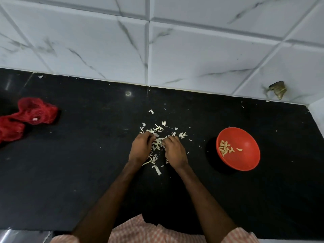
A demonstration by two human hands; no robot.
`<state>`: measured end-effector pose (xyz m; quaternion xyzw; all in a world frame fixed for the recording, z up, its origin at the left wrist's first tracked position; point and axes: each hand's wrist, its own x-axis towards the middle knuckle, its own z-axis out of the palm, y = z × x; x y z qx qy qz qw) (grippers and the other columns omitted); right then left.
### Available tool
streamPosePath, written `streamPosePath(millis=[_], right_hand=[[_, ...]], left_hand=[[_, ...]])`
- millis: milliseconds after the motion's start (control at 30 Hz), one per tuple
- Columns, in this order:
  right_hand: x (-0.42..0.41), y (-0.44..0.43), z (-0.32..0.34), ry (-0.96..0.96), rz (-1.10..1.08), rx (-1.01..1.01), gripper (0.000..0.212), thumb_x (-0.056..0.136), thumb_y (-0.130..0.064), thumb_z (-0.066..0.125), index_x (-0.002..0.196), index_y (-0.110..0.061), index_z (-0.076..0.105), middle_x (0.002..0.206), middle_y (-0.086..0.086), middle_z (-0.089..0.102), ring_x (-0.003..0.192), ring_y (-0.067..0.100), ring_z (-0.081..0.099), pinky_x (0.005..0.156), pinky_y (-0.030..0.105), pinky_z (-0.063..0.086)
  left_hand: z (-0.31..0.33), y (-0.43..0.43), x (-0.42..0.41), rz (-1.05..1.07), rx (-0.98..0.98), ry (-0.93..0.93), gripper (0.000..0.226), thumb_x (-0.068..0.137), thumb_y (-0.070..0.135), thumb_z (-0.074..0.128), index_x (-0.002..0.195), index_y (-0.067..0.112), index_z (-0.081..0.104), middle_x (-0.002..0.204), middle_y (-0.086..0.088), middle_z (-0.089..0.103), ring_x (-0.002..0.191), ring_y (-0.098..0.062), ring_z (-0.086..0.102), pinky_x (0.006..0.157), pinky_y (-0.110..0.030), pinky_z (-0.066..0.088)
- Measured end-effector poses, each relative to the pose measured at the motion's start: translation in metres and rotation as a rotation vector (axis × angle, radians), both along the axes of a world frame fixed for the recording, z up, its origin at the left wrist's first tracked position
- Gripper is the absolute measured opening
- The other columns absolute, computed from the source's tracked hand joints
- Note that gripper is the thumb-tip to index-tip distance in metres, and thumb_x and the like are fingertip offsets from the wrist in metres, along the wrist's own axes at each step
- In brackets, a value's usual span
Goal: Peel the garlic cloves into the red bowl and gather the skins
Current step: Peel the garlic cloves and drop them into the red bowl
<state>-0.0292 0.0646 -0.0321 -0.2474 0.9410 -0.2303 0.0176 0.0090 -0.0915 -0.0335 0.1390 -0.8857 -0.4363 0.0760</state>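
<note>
The garlic skins (157, 143) lie in a loose pale heap near the middle of the black countertop (87, 163), and both hands are down in that heap. The left hand (141, 148) sits at the heap's left edge and the right hand (175, 151) at its right edge, knuckles up, close together but not touching. The thickest part of the skins shows in the narrow gap between them. The fingers of both hands curl downward and inward into the skins. Their tips are hidden, so I cannot tell whether either hand is actually gripping skins or only resting on them.

More skins fan out on the far side of the hands. Some trail toward the person between the wrists, among them a longer strip (157, 171). Small flecks are scattered farther out over the counter.

To the right of the right hand, well apart from the heap, stands the red bowl (249, 165). Peeled garlic cloves (225, 148) are clustered on the left side of its inside, and a single clove (239, 149) lies just beside the cluster.

Far to the left, a crumpled red mesh bag (33, 113) lies on the counter. Behind the counter rises a wall of white marble-patterned tiles (192, 50), with a broken spot (278, 89) low on the right. A checked garment (149, 232) shows at the bottom edge.
</note>
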Motion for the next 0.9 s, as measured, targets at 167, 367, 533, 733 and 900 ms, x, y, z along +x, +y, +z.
streamPosePath(millis=[167,367,533,733,900], right_hand=[[-0.029,-0.012,0.016,-0.010,-0.024,-0.086,0.052,0.083,0.015,0.057,0.131,-0.007,0.063,0.122,0.009,0.060,0.116,0.024,0.053,0.099,0.034,0.050],[-0.052,-0.034,0.031,-0.097,-0.123,-0.219,0.017,0.096,-0.013,0.063,0.111,-0.012,0.072,0.098,0.003,0.075,0.086,0.016,0.069,0.075,0.029,0.052],[-0.036,-0.034,0.042,-0.398,-0.194,-0.645,0.014,0.095,-0.016,0.067,0.107,-0.013,0.073,0.096,-0.003,0.073,0.082,0.008,0.069,0.067,0.026,0.059],[-0.024,-0.016,0.050,-0.376,-0.238,-0.664,0.006,0.087,-0.008,0.074,0.087,-0.014,0.072,0.079,-0.004,0.073,0.071,0.009,0.070,0.067,0.033,0.061],[-0.018,0.004,0.059,-0.392,-0.320,-0.636,0.004,0.087,-0.011,0.075,0.085,-0.009,0.072,0.074,-0.007,0.069,0.064,-0.003,0.063,0.060,0.013,0.050]], left_hand=[[0.006,-0.002,0.000,0.286,0.297,0.035,0.010,0.095,0.026,0.067,0.092,0.016,0.067,0.084,0.006,0.071,0.076,-0.012,0.069,0.073,-0.039,0.060],[0.029,-0.016,-0.011,0.368,0.319,0.044,0.004,0.091,0.020,0.072,0.093,0.018,0.069,0.087,0.009,0.070,0.079,-0.010,0.068,0.070,-0.041,0.061],[0.042,-0.003,-0.013,0.256,0.267,0.059,0.004,0.091,0.016,0.070,0.094,0.020,0.071,0.087,0.014,0.070,0.083,0.001,0.068,0.081,-0.030,0.059],[0.046,0.019,-0.008,0.161,0.240,0.038,0.008,0.094,0.015,0.066,0.097,0.014,0.073,0.086,0.009,0.073,0.079,-0.002,0.068,0.073,-0.027,0.058],[0.056,0.041,-0.003,0.081,0.147,0.054,0.010,0.096,0.015,0.062,0.099,0.016,0.072,0.090,0.011,0.071,0.082,0.002,0.066,0.072,-0.017,0.052]])
